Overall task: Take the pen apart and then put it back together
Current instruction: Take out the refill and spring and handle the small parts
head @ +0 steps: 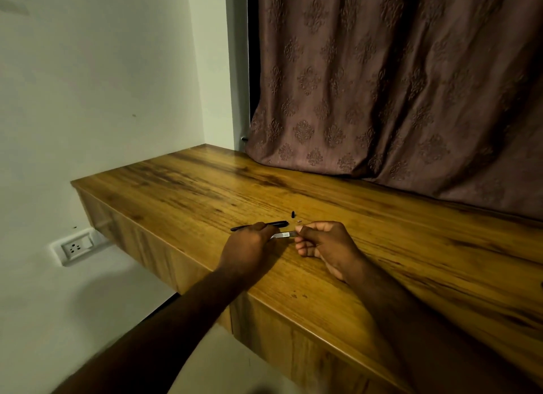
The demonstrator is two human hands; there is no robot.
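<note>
Both hands (248,242) (322,242) on pen barrel (283,235)

Desk (191,188) lies open leftward; pen parts (292,214) and curtain (382,99) block beyond.

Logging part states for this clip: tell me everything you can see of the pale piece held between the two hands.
The pale piece is a slim, straight tube, whitish, plastic by its look, with a darker patch near its middle. It lies nearly level, low over the wooden desk, spanning the gap between the hands. The left hand holds one end; the right hand pinches the other. Both ends are hidden.
</note>
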